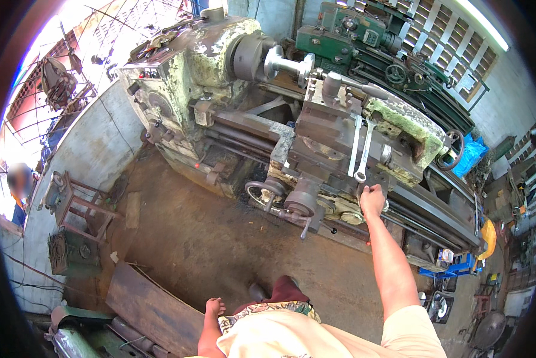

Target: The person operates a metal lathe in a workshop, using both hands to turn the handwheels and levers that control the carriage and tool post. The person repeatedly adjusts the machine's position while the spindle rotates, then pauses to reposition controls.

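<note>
The workshop's floor [178,238] is bare, brown and stained, with dark swarf scattered under the machine, and a scuffed whitish wall [101,134] bends along the left beside a bright, barred opening. Across the middle stands the engine lathe [214,56], its cream-green paint flaked to dark metal and its flat surfaces brown with grime; a green lathe [325,43] sits behind it, below a pierced block wall and a lit tube lamp [484,25]. A bent brown metal sheet [151,304] lies at lower left, near a wooden stand [83,209]; blue plastic sheeting [472,156] is bunched at the right. The dark chuck [251,58] faces a shiny flanged metal workpiece [290,65]. The right hand [372,200] reaches the front of the lathe's carriage, fingers curled in; whether its grip has hold of a handle there I cannot tell. The left hand [215,307] hangs at the waist, its grip loosely half open and bare. On the carriage, just beyond the right hand, a ring-ended wrench [367,143] lies beside a slim steel tool [355,143]. A small box [446,256] by the lathe's right end bears coloured print too small to read.
</note>
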{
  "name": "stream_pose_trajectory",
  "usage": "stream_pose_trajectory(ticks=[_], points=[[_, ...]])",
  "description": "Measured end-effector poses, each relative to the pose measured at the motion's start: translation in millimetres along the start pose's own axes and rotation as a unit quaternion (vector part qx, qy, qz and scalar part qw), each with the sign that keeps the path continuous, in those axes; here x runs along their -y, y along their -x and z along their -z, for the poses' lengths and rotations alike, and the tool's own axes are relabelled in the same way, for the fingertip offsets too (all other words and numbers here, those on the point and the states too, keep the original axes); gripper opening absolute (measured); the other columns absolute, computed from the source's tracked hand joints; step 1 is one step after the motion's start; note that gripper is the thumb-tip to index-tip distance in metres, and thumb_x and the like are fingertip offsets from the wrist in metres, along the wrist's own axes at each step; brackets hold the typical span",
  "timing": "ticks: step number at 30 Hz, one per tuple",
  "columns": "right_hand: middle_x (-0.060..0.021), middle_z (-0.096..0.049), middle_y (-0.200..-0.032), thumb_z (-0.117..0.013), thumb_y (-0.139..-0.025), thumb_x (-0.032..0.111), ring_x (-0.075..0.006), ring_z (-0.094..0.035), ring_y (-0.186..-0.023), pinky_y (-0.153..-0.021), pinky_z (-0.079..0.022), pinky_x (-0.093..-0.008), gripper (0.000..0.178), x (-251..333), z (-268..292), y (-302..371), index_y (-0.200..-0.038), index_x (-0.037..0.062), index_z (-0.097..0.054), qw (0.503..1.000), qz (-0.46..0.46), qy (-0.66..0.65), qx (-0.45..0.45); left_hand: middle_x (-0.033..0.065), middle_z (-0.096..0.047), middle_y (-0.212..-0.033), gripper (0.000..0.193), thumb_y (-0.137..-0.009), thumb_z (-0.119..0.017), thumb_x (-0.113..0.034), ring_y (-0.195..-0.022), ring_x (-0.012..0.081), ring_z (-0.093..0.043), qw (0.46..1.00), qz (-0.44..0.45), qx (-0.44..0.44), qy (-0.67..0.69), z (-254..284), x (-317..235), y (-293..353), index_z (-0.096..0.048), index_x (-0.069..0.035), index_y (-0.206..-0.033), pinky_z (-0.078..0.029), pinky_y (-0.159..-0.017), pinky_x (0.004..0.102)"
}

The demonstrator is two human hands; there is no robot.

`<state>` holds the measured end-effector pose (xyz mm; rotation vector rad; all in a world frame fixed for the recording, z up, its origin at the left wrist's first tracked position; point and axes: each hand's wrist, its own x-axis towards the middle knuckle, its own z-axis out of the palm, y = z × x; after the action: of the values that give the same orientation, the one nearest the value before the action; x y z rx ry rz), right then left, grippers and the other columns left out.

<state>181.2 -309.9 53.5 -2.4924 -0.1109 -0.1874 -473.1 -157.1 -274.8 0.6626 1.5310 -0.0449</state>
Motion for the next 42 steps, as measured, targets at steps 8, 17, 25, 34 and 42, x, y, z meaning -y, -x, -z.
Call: stream_pose_trajectory(ticks=[8,17,25,34,42], points=[[-0.0247,-0.068,-0.088,-0.063,-0.089,0.028,-0.0443,-0.066,-0.09,-0.08,-0.049,-0.051,0.026,-2.7,-0.9,0.3,-0.093,0.0027,-0.059,1.0,0.005,0.002,0.003,0.009,-0.057,-0.069,0.023,-0.099,-0.051,-0.015,-0.046,0.021,-0.054,1.0,-0.009,-0.011,0.019,8.3,13.0,5.1,-0.05,-0.005,-0.12,-0.044,-0.041,0.0375],[-0.0244,-0.069,-0.088,-0.063,-0.088,0.027,-0.0442,-0.066,-0.09,-0.08,-0.049,-0.0511,0.024,-4.1,-2.0,-0.3,-0.092,0.0039,-0.059,1.0,0.005,0.007,0.002,0.0088,-0.057,-0.069,0.018,-0.1,-0.049,-0.015,-0.047,0.0221,-0.053,0.999,-0.003,0.004,0.042,16.7,19.4,3.2,-0.052,-0.005,-0.115,-0.044,-0.042,0.0383],[-0.0248,-0.069,-0.088,-0.064,-0.088,0.026,-0.0446,-0.066,-0.091,-0.08,-0.049,-0.0516,0.023,-5.5,-2.7,-0.7,-0.091,0.0035,-0.059,1.0,0.004,-0.007,0.006,0.0081,-0.057,-0.069,0.019,-0.101,-0.048,-0.014,-0.046,0.0203,-0.052,1.0,-0.002,-0.025,0.014,11.6,13.1,12.4,-0.052,-0.005,-0.117,-0.042,-0.041,0.037],[-0.0249,-0.069,-0.09,-0.065,-0.087,0.025,-0.0449,-0.065,-0.091,-0.08,-0.049,-0.0519,0.023,-4.9,-3.8,-0.5,-0.092,0.0032,-0.06,1.0,0.013,0.006,0.003,0.009,-0.055,-0.068,0.021,-0.099,-0.051,-0.012,-0.044,0.0189,-0.048,0.999,0.018,-0.024,0.031,13.9,17.9,7.9,-0.052,-0.006,-0.119,-0.037,-0.038,0.0353],[-0.0221,-0.069,-0.086,-0.065,-0.087,0.025,-0.0411,-0.066,-0.086,-0.079,-0.049,-0.0473,0.023,-7.7,-7.4,-2.4,-0.087,0.0022,-0.061,1.0,0.017,0.02,-0.01,0.0104,-0.058,-0.07,0.019,-0.099,-0.05,-0.013,-0.045,0.0223,-0.053,0.999,-0.01,-0.018,0.041,14.5,18.6,8.0,-0.052,-0.007,-0.117,-0.041,-0.038,0.0369]])
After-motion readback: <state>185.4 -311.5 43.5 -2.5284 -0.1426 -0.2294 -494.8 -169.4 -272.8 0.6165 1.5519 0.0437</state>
